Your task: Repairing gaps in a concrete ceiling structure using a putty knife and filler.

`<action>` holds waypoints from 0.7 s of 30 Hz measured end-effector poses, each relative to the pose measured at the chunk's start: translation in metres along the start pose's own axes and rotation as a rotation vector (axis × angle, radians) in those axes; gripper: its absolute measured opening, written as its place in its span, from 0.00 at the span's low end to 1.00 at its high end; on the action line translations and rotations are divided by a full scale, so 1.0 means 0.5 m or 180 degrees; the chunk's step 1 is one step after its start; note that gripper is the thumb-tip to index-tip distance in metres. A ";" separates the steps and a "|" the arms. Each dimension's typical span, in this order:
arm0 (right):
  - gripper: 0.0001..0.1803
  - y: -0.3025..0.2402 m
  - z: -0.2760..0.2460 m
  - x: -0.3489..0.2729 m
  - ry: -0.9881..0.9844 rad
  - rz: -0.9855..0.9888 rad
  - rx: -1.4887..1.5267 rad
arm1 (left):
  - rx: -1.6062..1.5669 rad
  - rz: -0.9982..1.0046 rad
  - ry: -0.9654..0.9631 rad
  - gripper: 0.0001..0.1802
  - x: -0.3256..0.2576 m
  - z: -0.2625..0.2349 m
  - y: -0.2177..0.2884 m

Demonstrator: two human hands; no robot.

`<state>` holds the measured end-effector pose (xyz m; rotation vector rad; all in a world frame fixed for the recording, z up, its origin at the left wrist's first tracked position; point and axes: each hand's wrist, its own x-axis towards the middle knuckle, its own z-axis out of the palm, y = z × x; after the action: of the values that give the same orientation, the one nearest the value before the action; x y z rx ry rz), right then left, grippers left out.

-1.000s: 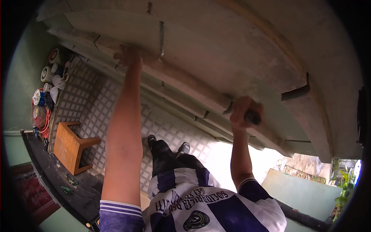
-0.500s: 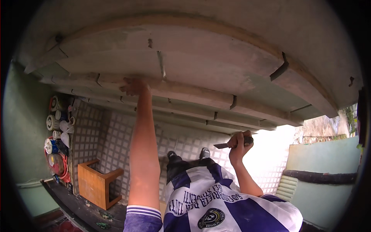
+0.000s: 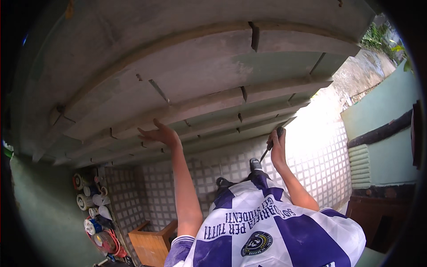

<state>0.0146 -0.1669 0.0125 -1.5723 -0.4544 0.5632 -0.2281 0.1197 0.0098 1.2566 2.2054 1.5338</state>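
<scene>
My left hand (image 3: pixel 162 135) is raised at the edge of a pale, dusty shelf (image 3: pixel 209 103), one of several stacked ledges with dark notches. Its fingers are spread and hold nothing; whether they touch the shelf I cannot tell. On the right, my right hand (image 3: pixel 277 144) is closed around a scraper (image 3: pixel 269 145) with a dark handle and a narrow metal blade. The blade points down toward my shoe, apart from the shelves. My fingers cover part of the handle.
A wooden stool (image 3: pixel 151 244) stands at lower left. Behind it, cans, tubs and a coiled red hose (image 3: pixel 116 242) line the green wall (image 3: pixel 44 209). Tiled floor (image 3: pixel 202 178) lies below me. A low green wall (image 3: pixel 378 129) with a dark band is at right.
My view has swung, so the shelves sit tilted. My left hand has come off the ledge face with fingers spreading. The scraper has turned from pointing left to pointing down.
</scene>
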 end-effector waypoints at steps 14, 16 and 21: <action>0.23 0.032 -0.036 -0.036 -0.0275 -0.0765 -0.1367 | -0.0240 0.4136 -0.2979 0.36 -0.233 0.021 0.282; 0.23 0.011 -0.041 -0.027 -0.0274 -0.0684 -0.1344 | 0.0343 0.3527 -0.4186 0.37 -0.273 -0.008 0.255; 0.16 0.005 -0.025 0.008 -0.0200 -0.0617 -0.0926 | -0.0367 0.2625 -0.3789 0.36 -0.322 -0.113 0.104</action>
<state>0.0253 -0.1748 0.0104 -1.7651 -0.7543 0.4110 -0.1308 -0.0286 0.0298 2.3144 0.8500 0.6051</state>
